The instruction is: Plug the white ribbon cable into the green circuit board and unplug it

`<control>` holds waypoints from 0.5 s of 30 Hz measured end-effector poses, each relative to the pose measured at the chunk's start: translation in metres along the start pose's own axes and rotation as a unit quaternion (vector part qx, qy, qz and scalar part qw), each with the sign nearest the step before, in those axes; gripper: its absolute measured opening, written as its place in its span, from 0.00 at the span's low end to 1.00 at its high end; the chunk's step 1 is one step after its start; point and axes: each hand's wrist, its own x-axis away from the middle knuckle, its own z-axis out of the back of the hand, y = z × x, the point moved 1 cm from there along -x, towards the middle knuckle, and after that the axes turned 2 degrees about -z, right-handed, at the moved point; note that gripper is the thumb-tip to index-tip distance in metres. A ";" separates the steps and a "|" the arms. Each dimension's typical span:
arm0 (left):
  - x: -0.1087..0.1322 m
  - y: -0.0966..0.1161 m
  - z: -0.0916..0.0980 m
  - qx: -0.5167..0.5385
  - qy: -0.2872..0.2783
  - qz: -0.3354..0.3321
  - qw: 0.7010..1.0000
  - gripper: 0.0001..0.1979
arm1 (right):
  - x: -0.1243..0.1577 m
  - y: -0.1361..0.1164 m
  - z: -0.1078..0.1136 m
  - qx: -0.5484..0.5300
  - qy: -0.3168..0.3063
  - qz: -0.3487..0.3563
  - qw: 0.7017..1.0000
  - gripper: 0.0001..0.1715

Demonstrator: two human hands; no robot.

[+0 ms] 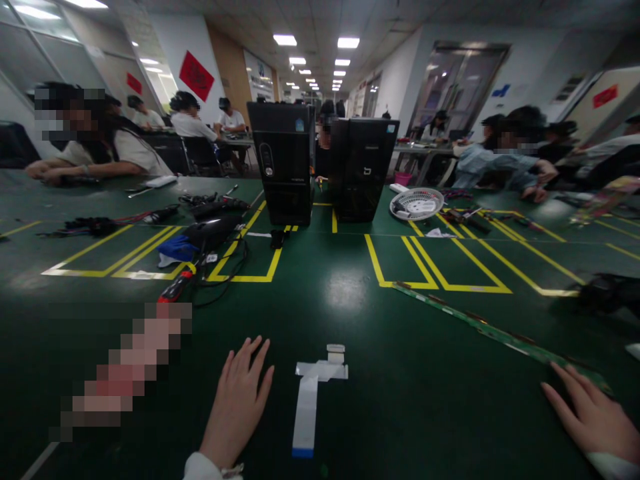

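My left hand (pixel 239 393) lies palm down on the green table, fingers stretched and holding nothing. Just right of it is a white flat ribbon cable (pixel 306 413) with a blue end, bent near its top and finishing in a small connector. At the right, my right hand (pixel 593 413) has its fingers extended beside the near end of a long, narrow green circuit board (pixel 480 327). The fingertips appear to touch the board's edge. That board runs diagonally away toward the middle of the table.
Two black computer towers (pixel 285 167) (pixel 363 173) stand ahead. A white basket (pixel 417 203) sits right of them. Tangled cables and a blue item (pixel 177 249) lie at left, near a red-and-black handle (pixel 175 287) whose lower part is pixelated. Yellow tape (pixel 243 278) marks the table. Several people sit around.
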 end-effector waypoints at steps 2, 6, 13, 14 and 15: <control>0.000 0.000 0.000 -0.003 0.000 -0.002 1.000 0.26 | -0.017 -0.021 0.008 -0.026 -0.032 0.002 0.999 0.46; -0.001 0.001 0.001 -0.006 0.001 -0.002 1.000 0.26 | -0.049 -0.062 0.021 -0.069 -0.077 0.055 0.993 0.41; -0.002 0.000 0.001 -0.014 0.000 -0.007 1.000 0.26 | -0.087 -0.134 0.015 -0.118 -0.094 0.202 0.968 0.32; -0.002 0.001 0.001 -0.014 -0.003 -0.006 1.000 0.26 | -0.090 -0.147 0.014 -0.124 -0.091 0.220 0.963 0.31; -0.002 0.001 0.002 -0.014 -0.005 -0.004 1.000 0.26 | -0.092 -0.159 0.013 -0.129 -0.089 0.236 0.959 0.31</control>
